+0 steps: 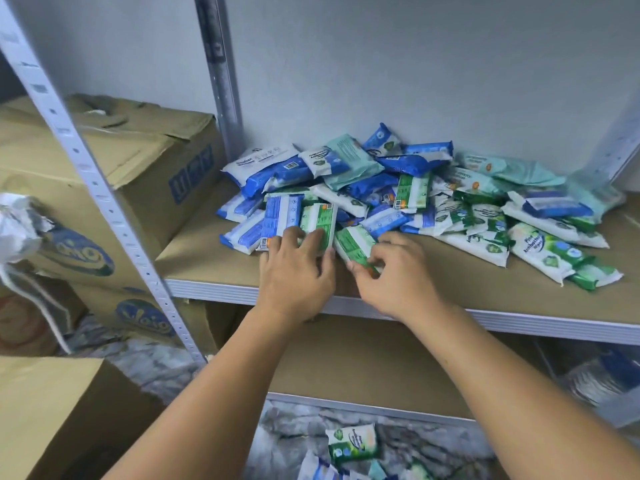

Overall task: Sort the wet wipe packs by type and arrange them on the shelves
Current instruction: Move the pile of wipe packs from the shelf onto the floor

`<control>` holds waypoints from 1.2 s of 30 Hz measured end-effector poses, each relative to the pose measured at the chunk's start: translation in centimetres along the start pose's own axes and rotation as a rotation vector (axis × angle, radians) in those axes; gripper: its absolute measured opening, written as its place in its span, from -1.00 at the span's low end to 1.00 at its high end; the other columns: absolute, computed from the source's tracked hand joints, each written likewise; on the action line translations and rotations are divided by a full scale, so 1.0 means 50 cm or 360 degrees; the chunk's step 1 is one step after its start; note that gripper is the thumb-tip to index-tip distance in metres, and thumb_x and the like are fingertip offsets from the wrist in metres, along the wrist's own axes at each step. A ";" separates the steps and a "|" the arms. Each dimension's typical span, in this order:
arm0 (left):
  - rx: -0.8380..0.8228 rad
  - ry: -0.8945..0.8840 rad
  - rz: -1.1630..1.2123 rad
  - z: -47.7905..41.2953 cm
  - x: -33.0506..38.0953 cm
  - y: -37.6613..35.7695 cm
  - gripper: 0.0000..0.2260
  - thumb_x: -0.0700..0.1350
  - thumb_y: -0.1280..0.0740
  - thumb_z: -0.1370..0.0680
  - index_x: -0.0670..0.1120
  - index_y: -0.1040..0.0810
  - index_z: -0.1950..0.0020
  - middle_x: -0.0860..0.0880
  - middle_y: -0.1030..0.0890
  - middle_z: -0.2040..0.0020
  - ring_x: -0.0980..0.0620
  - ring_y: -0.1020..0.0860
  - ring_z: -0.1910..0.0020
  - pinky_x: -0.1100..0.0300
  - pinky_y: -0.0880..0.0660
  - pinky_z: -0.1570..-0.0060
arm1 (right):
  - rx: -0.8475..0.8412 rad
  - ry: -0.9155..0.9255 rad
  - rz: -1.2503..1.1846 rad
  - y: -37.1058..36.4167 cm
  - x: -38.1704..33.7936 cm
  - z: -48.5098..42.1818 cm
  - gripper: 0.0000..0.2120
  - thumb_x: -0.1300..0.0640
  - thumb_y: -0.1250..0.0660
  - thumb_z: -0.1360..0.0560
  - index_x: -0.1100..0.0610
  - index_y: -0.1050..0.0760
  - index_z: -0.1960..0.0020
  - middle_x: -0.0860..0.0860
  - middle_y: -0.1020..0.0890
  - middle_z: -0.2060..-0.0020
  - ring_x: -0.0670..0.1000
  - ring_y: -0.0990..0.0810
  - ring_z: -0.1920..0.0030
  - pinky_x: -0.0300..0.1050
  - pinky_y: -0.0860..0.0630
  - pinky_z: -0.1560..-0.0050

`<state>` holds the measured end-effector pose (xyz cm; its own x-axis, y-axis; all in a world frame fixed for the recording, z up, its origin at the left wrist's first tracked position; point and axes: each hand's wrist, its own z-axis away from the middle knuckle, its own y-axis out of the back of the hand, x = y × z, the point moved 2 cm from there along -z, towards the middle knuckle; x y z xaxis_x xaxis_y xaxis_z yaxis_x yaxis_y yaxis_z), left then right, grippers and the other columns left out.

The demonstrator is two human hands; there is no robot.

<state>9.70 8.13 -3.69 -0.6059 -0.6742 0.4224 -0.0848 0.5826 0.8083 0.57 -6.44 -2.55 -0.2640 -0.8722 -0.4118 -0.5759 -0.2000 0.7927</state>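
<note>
A loose heap of wet wipe packs (408, 199) in blue, green and pale teal wrappers lies on the brown shelf board (214, 261). My left hand (298, 271) rests at the heap's near left edge, its fingers laid over a green pack (320, 218) and a blue pack (278, 216) side by side. My right hand (398, 268) pinches the near end of another green pack (353, 242) just to the right. More green and white packs (540, 252) spread out to the far right.
Cardboard boxes (145, 168) are stacked left of the shelf's perforated metal upright (114, 216). A lower shelf (363, 368) sits beneath. A few packs (353, 443) lie on the marbled floor below. Another box (59, 417) stands at the lower left.
</note>
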 end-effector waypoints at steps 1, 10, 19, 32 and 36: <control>0.0032 0.0024 -0.0023 -0.003 0.004 -0.003 -0.62 0.22 -0.16 -0.60 0.03 -0.55 -0.24 -0.07 -0.50 -0.26 -0.18 -0.43 -0.19 -0.06 -0.38 -0.13 | -0.0035 -0.0004 0.0062 0.007 0.000 -0.002 -0.55 -0.20 -0.46 -0.32 0.07 -0.33 0.44 0.07 -0.48 0.30 0.15 -0.46 0.21 -0.11 -0.26 0.20; 0.0065 0.0033 -0.0188 0.000 0.013 -0.003 -0.63 0.13 -0.33 -0.47 -0.14 -0.48 -0.09 -0.12 -0.59 0.03 -0.17 -0.52 0.01 0.00 -0.38 -0.15 | -0.0368 -0.0410 0.0273 0.075 0.027 0.020 -0.46 -0.15 -0.49 -0.38 0.14 -0.52 -0.22 0.09 -0.55 -0.13 0.14 -0.50 -0.20 -0.09 -0.40 -0.05; -0.0060 -0.0138 0.0098 0.110 0.030 0.067 -0.44 0.03 -0.38 -0.45 -0.15 -0.37 -0.39 -0.17 -0.57 -0.06 -0.25 -0.50 -0.06 -0.04 -0.37 -0.10 | -0.0199 -0.0291 0.0222 0.151 0.013 0.116 -0.67 -0.07 -0.48 -0.33 0.10 -0.63 0.01 0.02 -0.50 0.10 0.14 -0.53 0.04 -0.03 -0.50 0.04; -0.1019 -0.0247 0.0172 0.349 -0.022 -0.016 -0.40 0.03 -0.44 -0.42 0.10 -0.28 -0.40 -0.08 -0.53 -0.05 -0.13 -0.51 -0.07 0.12 -0.44 0.07 | -0.0142 -0.0276 0.0134 0.069 0.050 0.376 -0.49 -0.08 -0.33 -0.30 0.14 -0.56 -0.18 0.03 -0.54 0.03 0.17 -0.53 0.01 0.03 -0.53 0.00; -0.1334 0.0102 0.0308 0.394 -0.064 -0.133 -0.35 -0.01 -0.48 -0.43 0.10 -0.29 -0.46 -0.13 -0.50 -0.18 -0.13 -0.53 -0.10 0.15 -0.46 -0.07 | -0.0838 -0.0348 0.0407 -0.025 0.112 0.421 -0.62 -0.06 -0.38 -0.39 0.09 -0.55 -0.13 0.03 -0.52 0.01 0.14 -0.54 -0.06 -0.05 -0.50 -0.02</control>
<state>-3.39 15.35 -18.51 -0.5014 -0.6366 0.5859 0.6423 0.1798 0.7451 -16.46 -1.68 -15.30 -0.5276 -0.8210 -0.2181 -0.0295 -0.2389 0.9706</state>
